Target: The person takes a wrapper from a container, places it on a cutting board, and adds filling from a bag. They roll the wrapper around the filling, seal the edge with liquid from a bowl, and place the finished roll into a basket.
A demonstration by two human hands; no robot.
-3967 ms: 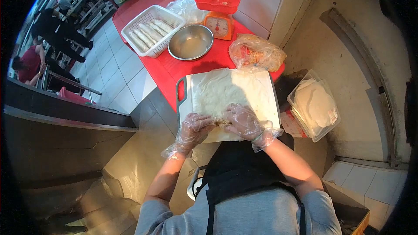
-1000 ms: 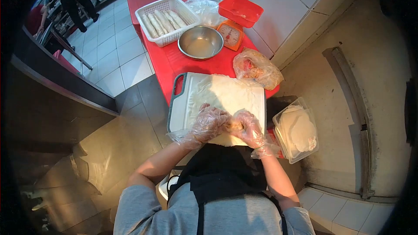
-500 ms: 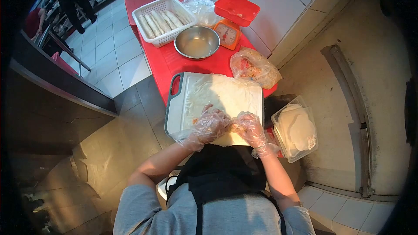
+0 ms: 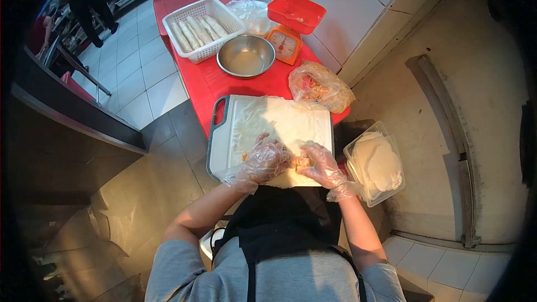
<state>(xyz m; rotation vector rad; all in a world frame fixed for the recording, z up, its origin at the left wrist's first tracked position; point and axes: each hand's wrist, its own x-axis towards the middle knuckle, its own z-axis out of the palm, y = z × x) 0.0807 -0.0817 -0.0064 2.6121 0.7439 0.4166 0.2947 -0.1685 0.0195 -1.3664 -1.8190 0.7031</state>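
Note:
Both hands wear clear plastic gloves and work at the near edge of a thin pale wrapper sheet (image 4: 291, 117). The sheet lies over a white cutting board (image 4: 221, 148) with a grey rim. My left hand (image 4: 267, 159) curls its fingers over one end of a line of orange-brown chunky filling (image 4: 302, 162). At the other end, my right hand (image 4: 323, 166) holds the filling between thumb and fingers. A small bit of filling lies left of my left hand. Part of the filling is hidden beneath the gloves.
On the red table (image 4: 196, 86) stand a steel bowl (image 4: 246, 56), a white basket (image 4: 232, 17) of several rolls, an orange scale (image 4: 284, 45) and a plastic bag of filling (image 4: 320, 86). Right of the board is a clear tub (image 4: 377, 162) with round wrappers. Another person (image 4: 86, 3) stands far left.
My right hand has loosened its grip and spread its fingers slightly, leaving more filling visible between the hands. The whole view has shifted slightly.

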